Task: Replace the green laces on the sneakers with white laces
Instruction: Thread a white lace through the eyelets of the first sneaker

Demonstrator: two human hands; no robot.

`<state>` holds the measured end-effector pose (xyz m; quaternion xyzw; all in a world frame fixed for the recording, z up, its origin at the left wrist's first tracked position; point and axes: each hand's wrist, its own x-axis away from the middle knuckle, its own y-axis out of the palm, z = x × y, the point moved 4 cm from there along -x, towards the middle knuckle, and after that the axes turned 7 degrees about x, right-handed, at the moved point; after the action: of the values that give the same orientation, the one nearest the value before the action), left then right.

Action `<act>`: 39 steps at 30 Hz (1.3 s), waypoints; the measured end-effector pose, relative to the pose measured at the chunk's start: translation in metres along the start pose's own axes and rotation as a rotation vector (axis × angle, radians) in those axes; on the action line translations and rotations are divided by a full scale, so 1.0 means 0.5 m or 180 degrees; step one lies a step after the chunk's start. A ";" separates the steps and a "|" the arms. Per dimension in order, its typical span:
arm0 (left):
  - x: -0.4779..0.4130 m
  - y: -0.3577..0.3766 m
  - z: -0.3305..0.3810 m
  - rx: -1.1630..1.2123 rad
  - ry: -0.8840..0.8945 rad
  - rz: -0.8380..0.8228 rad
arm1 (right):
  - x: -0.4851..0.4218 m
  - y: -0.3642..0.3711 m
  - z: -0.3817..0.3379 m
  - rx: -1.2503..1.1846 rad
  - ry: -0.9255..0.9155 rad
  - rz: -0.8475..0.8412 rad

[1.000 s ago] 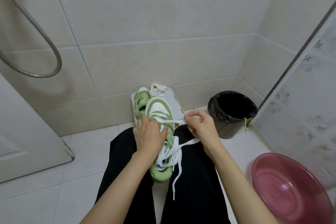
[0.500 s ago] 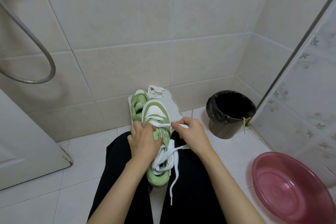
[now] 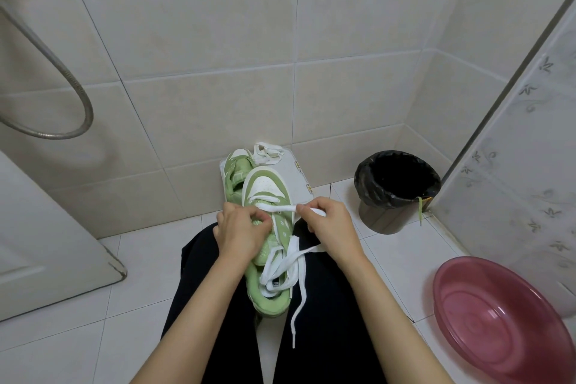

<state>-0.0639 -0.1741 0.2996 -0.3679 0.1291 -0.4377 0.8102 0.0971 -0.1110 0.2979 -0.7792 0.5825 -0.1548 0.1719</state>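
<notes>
Setting: beige-tiled bathroom corner with a white tiled floor [image 3: 93, 305]; the seated person's black trousers [image 3: 327, 321] fill the near foreground.
Sneaker in work: green-and-white leather sneaker [image 3: 265, 184] lies on the lap, toe pointing far.
Left hand: left hand [image 3: 241, 232] curls over the sneaker's middle, gripping it.
Right hand: right hand [image 3: 330, 224] pinches the flat white lace [image 3: 277, 208], which stretches across the upper; its loose loops trail near, over the heel.
Far: second green sneaker [image 3: 235, 168] and bundled white lace [image 3: 268, 153] on a flat white board [image 3: 296, 174].
Right: black-lined waste bin [image 3: 396, 187], thin green lace [image 3: 420, 209] hanging over its rim; pink plastic basin [image 3: 498, 318] nearer.
Left: metal shower hose [image 3: 78, 93].
</notes>
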 end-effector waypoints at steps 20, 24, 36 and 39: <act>-0.009 -0.020 0.005 0.1299 -0.0465 -0.0425 | -0.011 -0.007 -0.005 -0.0642 0.0203 -0.0270; -0.007 -0.032 0.013 0.1519 -0.0160 -0.0194 | -0.011 -0.006 -0.015 -0.0848 0.0346 -0.0516; -0.025 -0.224 0.030 0.1538 0.0134 -0.0373 | 0.006 -0.073 -0.091 -0.1574 -0.0060 -0.0623; -0.008 -0.276 0.043 0.1954 0.0526 -0.0201 | 0.026 -0.084 -0.128 -0.1695 -0.0275 -0.0759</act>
<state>-0.1396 -0.2083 0.4123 -0.0732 0.0450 -0.5096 0.8561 0.1084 -0.1181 0.3746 -0.8657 0.4991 0.0178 -0.0333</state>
